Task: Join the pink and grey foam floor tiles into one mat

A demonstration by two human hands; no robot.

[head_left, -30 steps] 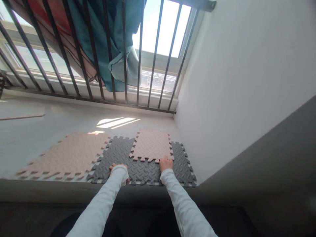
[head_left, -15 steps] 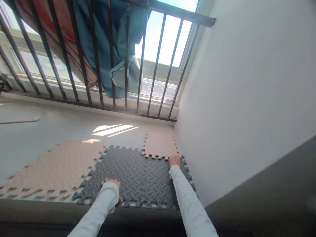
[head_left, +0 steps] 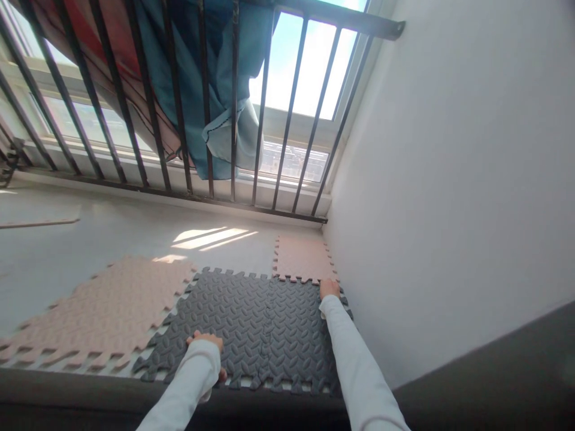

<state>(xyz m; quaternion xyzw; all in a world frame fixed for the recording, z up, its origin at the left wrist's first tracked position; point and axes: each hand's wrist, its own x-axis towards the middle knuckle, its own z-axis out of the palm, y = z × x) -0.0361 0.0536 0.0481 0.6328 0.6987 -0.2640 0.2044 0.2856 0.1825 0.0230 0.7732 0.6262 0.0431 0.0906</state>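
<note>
Two hands flat and open on the dark grey foam mats, left hand pinning the 6 o'clock edge, right hand pressing the seam where the small pink tile at 12 locks in.

Two dark grey foam mats with toothed edges lie flat, joined, at lower centre. A small pink mat lies flat just above their right end.

home balcony: railing, hung laundry
</note>
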